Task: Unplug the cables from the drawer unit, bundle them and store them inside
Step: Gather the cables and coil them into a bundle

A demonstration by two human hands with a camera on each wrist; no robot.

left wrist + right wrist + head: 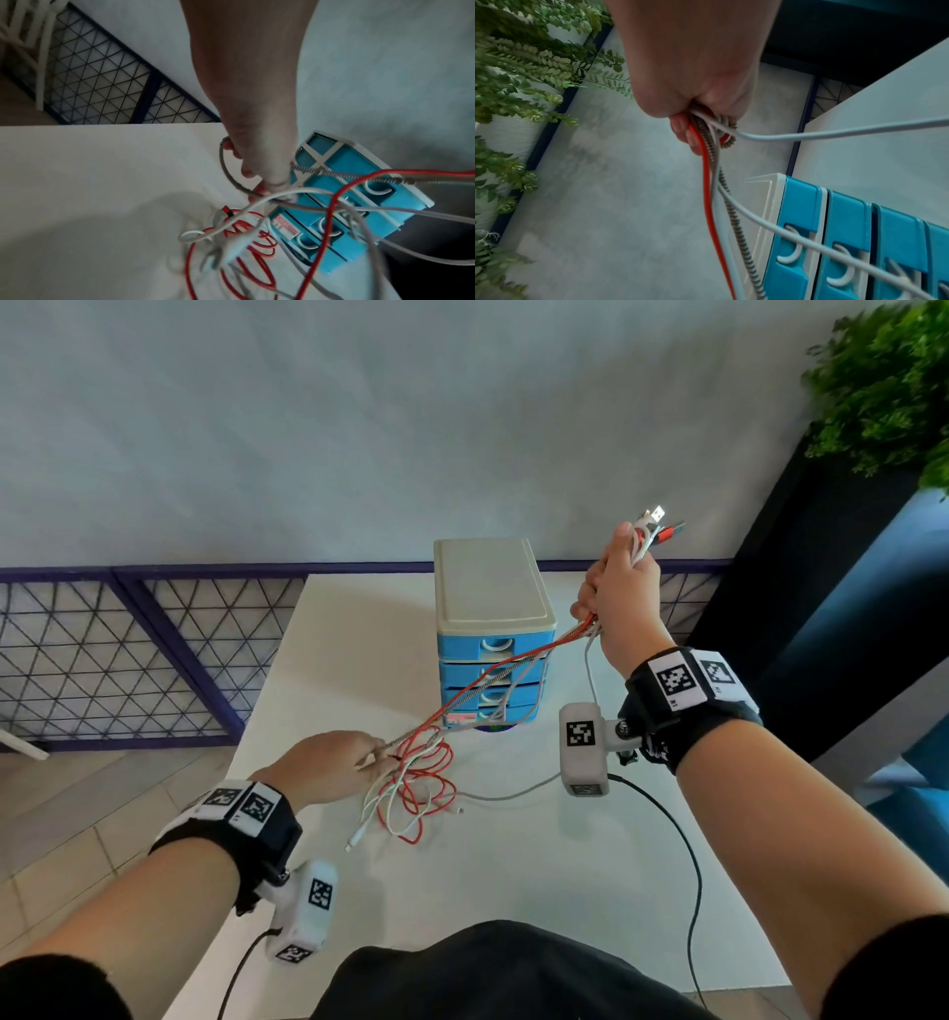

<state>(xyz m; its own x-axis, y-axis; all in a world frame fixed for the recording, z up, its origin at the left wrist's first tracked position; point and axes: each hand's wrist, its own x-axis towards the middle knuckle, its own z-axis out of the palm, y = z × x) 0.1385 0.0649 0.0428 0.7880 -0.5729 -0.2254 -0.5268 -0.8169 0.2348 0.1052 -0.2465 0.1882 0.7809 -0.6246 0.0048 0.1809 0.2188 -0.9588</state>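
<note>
Cables [493, 675]: plug ends gripped in raised right hand [619, 593] at 1 o'clock of drawer unit [493, 629]; left hand [328, 762] fingers pinch strands at 7 o'clock. Slack looped on counter [513, 865]. Risk: loops snagging, tangling while bundling.

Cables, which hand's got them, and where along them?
Both. The right hand grips the cables just below their plugs, raised; the left hand pinches them lower down, above the loose coils.

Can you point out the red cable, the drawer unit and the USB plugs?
red cable [411, 806]: head view, loose coil on table.
drawer unit [488, 580]: head view, cream top.
USB plugs [660, 523]: head view, metal tips.
</note>
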